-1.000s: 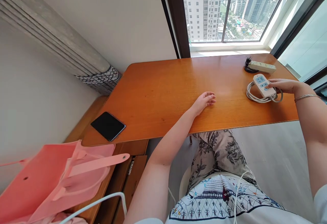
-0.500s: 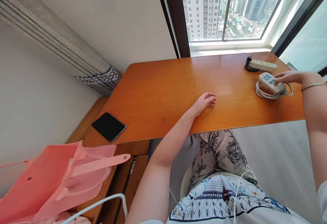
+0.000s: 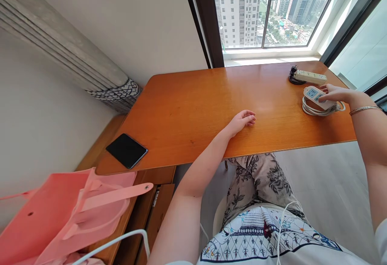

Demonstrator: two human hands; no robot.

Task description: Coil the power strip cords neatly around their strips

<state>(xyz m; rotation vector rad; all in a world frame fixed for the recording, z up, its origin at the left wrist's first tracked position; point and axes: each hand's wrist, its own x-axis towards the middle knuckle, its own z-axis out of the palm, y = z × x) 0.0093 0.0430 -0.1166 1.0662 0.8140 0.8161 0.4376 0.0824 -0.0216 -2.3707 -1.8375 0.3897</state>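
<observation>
My right hand is at a white power strip with blue socket faces, at the right of the wooden desk. Its thumb lies over the socket face and its fingers reach to the far side, closed on the strip. A pale cord is coiled beneath and around that strip. Just behind it lies a second, cream power strip with a black cord and plug. Near the middle of the desk's front edge rests my left hand, fingers loosely bent and holding nothing.
A black phone or tablet lies on the desk's left corner. Below it sits an open pink bag with a strap. A window stands behind the desk, and a tied curtain hangs at the left.
My right hand has shifted slightly left and farther over the white power strip, its thumb now across the sockets and its fingers past the far side. My left hand stays put.
</observation>
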